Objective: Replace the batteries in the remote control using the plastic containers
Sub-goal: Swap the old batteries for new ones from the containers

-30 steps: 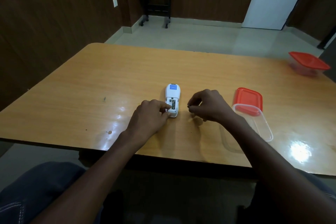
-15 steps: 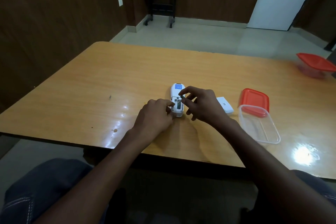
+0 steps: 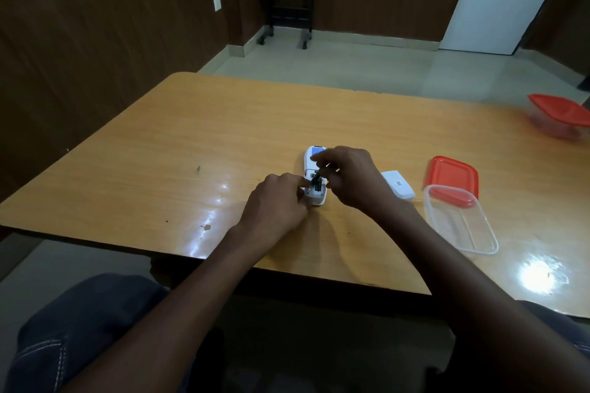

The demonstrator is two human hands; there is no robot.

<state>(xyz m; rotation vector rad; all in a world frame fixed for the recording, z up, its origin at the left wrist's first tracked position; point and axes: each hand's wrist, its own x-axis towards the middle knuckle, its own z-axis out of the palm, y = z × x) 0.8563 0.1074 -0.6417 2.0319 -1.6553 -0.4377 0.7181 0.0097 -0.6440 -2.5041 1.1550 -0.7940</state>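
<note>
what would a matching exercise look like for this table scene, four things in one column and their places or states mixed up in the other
Things:
1. white remote control
2. dark cylindrical battery
3. white battery cover
4. clear plastic container

Places or states:
A. open, overlapping the near edge of the flat red lid
B. pinched in the right hand
C. steadied by the left hand
D. lying loose on the wooden table

Pairs: 1-C, 2-B, 3-D, 4-A

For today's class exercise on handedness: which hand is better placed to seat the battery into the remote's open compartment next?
Probably the right hand: its fingers already pinch the small dark battery, tilted into the white remote control. The left hand is busy steadying the remote's near end.
</note>
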